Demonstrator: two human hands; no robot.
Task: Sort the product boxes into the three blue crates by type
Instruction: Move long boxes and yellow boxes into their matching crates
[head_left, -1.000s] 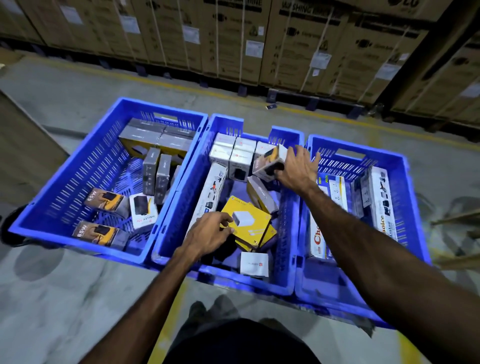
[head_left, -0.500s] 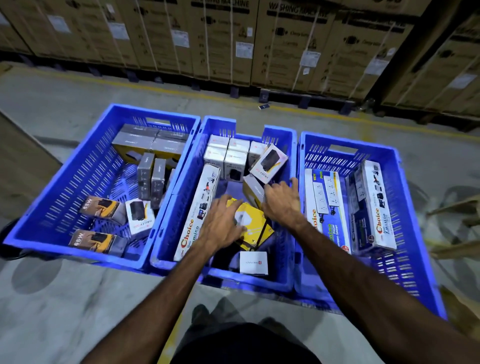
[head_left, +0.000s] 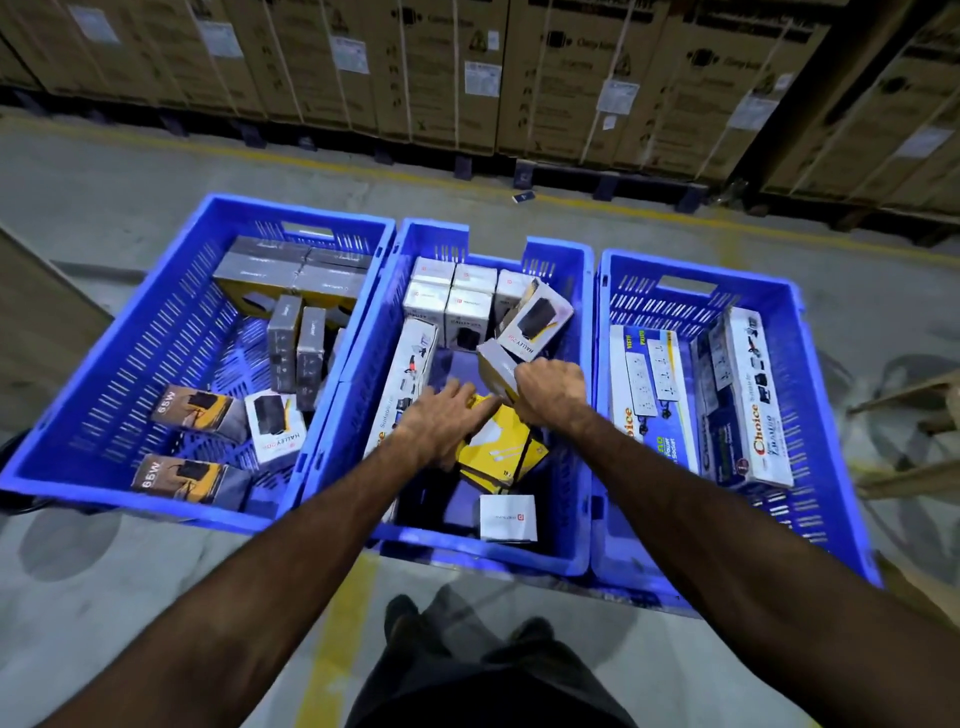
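Three blue crates stand side by side on the floor: the left crate (head_left: 67, 467), the middle crate (head_left: 566, 551), the right crate (head_left: 831, 467). Both hands are inside the middle one. My right hand (head_left: 550, 389) is closed on a small grey box (head_left: 493, 366) tilted on its edge. My left hand (head_left: 441, 421) lies flat, fingers spread, on the yellow boxes (head_left: 498, 457). A white Halley box (head_left: 535, 319) leans on the small white boxes (head_left: 449, 299) at the back. A long Choice box (head_left: 410, 364) lies along the crate's left wall.
The left crate holds grey boxes (head_left: 296, 348), 65W boxes (head_left: 200, 410) and one white Halley box (head_left: 272, 426). The right crate holds long Choice boxes (head_left: 748, 395). Large strapped cartons (head_left: 519, 78) line the back wall. A yellow floor line (head_left: 337, 639) runs underfoot.
My right hand let go of the white Halley box at the back, drew nearer and closed on the grey box. My left hand slid forward over the yellow boxes.
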